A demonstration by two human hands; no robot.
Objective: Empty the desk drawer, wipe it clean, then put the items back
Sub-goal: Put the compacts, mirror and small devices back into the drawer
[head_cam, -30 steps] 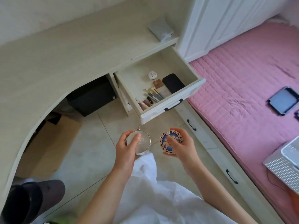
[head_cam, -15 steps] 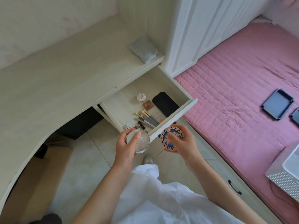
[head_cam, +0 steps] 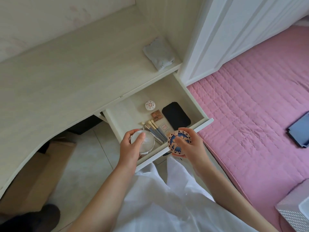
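Observation:
The desk drawer (head_cam: 197, 101) is pulled open. Inside lie a small white round jar (head_cam: 150, 105), a brown eyeshadow palette (head_cam: 156, 115), a black flat case (head_cam: 176, 116) and several makeup brushes (head_cam: 154, 129). My left hand (head_cam: 130, 148) grips a round silver compact (head_cam: 145, 143) over the drawer's front left part. My right hand (head_cam: 189, 144) holds a round blue-and-pink patterned compact (head_cam: 178, 141) above the drawer's front edge. A folded grey cloth (head_cam: 158, 53) rests on the desk top (head_cam: 66, 84) behind the drawer.
A white wardrobe (head_cam: 234, 30) stands right of the desk. The pink quilted bed (head_cam: 250, 114) carries a dark tray (head_cam: 299, 129) and a white perforated basket (head_cam: 294, 215). A cardboard box (head_cam: 38, 178) sits under the desk.
Both hands, each with its compact, have come forward from over the floor to above the open drawer's front; the view has closed in on the drawer.

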